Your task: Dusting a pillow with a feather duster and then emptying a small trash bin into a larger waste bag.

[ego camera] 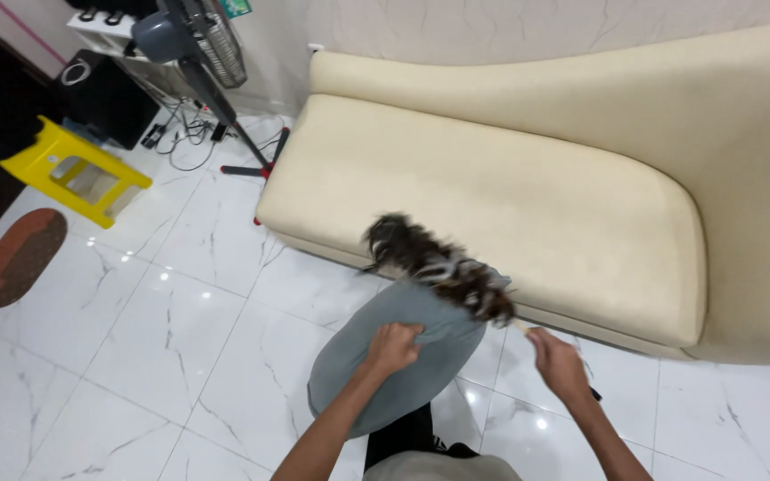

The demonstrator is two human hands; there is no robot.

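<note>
The left hand (394, 346) is squeezed tight on the top of a grey cushion (394, 356). It pinches the cloth so the cushion hangs up off the floor and does not drop. The right hand (556, 361) is closed around the thin stick of a feather duster (438, 265). The brown, fluffy feathers lie across the top edge of the cushion, touching it. They look blurry, as if they are moving fast. The cushion is held out in front of the person, just above the white marble floor (171, 338), so dust can fall away from it.

Right behind the cushion is a long cream sofa (510, 187) with a bare seat. Farther off on the left are a yellow plastic stool (73, 169), a small brown oval mat (18, 256) and a standing fan (198, 49) with cables by its foot.
</note>
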